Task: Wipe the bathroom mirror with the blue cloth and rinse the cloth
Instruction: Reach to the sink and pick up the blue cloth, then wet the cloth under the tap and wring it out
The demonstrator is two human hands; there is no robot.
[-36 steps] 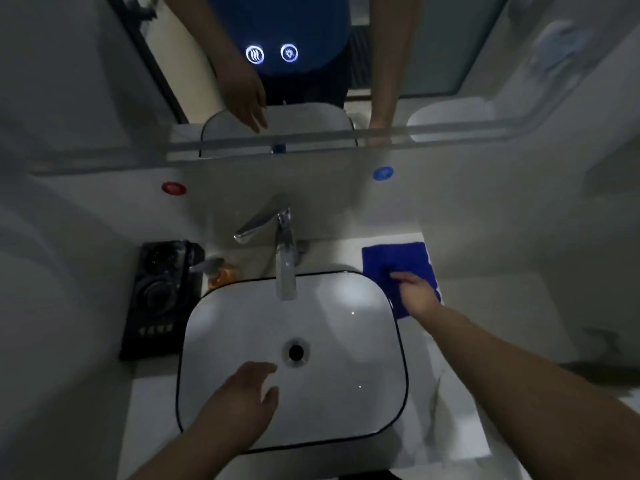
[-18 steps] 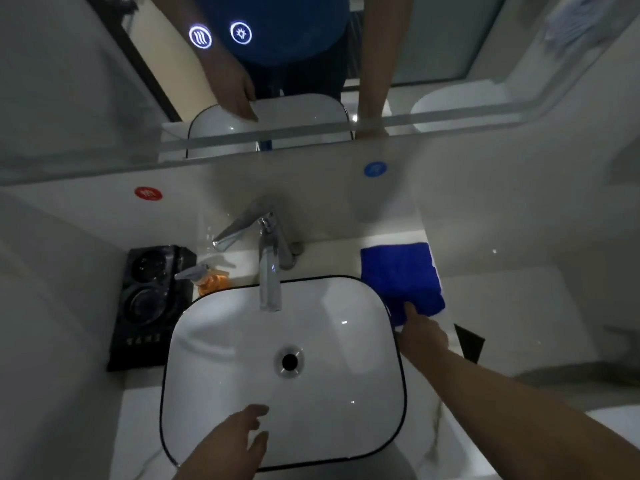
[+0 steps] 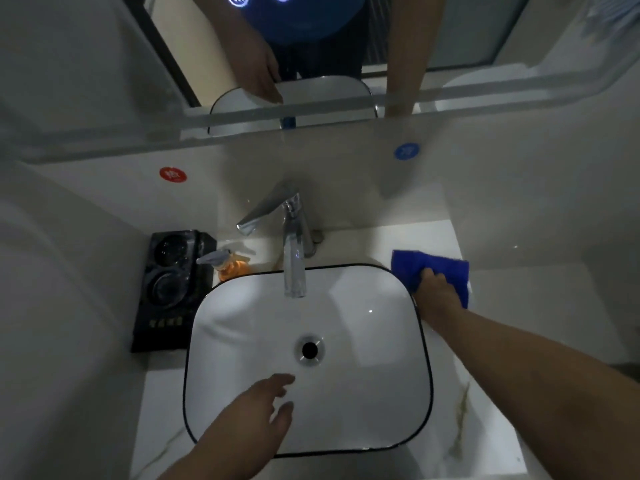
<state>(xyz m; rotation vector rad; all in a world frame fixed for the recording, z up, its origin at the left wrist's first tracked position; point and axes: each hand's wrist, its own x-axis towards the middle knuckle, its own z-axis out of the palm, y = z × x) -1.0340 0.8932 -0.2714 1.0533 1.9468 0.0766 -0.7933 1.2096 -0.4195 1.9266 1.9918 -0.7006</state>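
My right grip (image 3: pixel 437 296) has curled onto the blue cloth (image 3: pixel 414 265), which lay flat on the desk (image 3: pixel 446 237) and now bunches under and just beyond it. My left grip (image 3: pixel 256 414) hovers wide, holding nothing. I judge the mirror (image 3: pixel 485 36) wipe comes next.

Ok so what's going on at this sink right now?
A person is at a white basin below the mirror. Their right hand is on the blue cloth, which lies on the counter just right of the basin, with the fingers curled into it as if picking it up. The left hand hovers open over the front of the basin, holding nothing. No water shows at the faucet, so neither wiping nor rinsing is under way.
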